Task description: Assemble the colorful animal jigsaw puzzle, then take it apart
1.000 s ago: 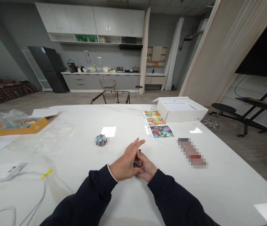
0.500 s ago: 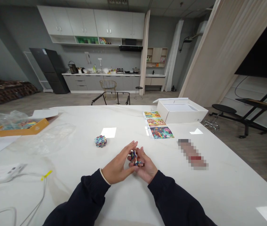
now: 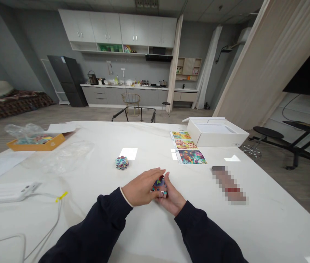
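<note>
Several jigsaw puzzle pieces [image 3: 160, 185], patterned in dark blue, red and teal, are gathered between my two hands above the white table. My left hand [image 3: 142, 187] curves over them from the left, its fingers across the far side and its thumb along the near side. From the right, my right hand [image 3: 173, 197] cups them, thumb raised along their edge. Fingers hide part of the bunch. A stack of puzzle pieces [image 3: 121, 163] stands on the table beyond my left hand.
Picture sheets [image 3: 190, 157] lie ahead to the right, beside an open white box [image 3: 220, 136]. An orange box [image 3: 38, 143] with plastic and pieces stands far left, near a clear plastic bag [image 3: 67, 157]. A white power strip [image 3: 7, 191] with a cable lies left. A pixelated item [image 3: 230, 184] lies right.
The pieces between my hands have gone from loose and tilted to a more compact bunch with a patterned face showing. My fingers have drawn closer around them. The view has shifted slightly left.
</note>
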Demonstrator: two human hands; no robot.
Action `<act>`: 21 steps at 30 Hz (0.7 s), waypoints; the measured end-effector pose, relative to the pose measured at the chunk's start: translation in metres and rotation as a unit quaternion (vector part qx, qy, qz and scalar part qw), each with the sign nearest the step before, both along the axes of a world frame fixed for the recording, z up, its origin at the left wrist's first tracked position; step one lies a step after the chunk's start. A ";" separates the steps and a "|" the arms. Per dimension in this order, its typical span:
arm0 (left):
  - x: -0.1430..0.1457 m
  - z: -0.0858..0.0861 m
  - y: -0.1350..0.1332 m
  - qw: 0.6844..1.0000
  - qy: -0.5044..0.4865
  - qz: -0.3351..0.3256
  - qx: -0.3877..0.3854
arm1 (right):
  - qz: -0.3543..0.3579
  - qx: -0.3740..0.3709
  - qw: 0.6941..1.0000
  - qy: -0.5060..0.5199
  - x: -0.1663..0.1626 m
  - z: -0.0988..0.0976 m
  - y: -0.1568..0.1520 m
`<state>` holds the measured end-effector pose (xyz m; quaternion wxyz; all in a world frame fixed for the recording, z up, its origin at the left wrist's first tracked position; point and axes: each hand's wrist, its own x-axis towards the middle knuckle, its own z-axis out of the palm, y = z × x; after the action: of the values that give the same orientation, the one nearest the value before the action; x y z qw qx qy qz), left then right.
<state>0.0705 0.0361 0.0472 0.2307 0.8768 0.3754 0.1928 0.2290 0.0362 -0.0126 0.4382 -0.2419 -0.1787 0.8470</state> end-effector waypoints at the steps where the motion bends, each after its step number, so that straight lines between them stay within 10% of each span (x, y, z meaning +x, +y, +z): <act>1: 0.003 0.004 0.001 1.000 0.000 -0.010 0.003 | -0.005 0.002 1.000 -0.005 0.000 0.000 0.000; 21: 0.056 0.043 0.037 0.961 0.268 -0.059 0.041 | -0.098 -0.084 0.991 0.048 0.012 0.005 0.006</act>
<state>0.1267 0.0730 0.0898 0.0960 0.9256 0.3629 -0.0482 0.2414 0.0420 -0.0077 0.5052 -0.2536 -0.0615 0.8226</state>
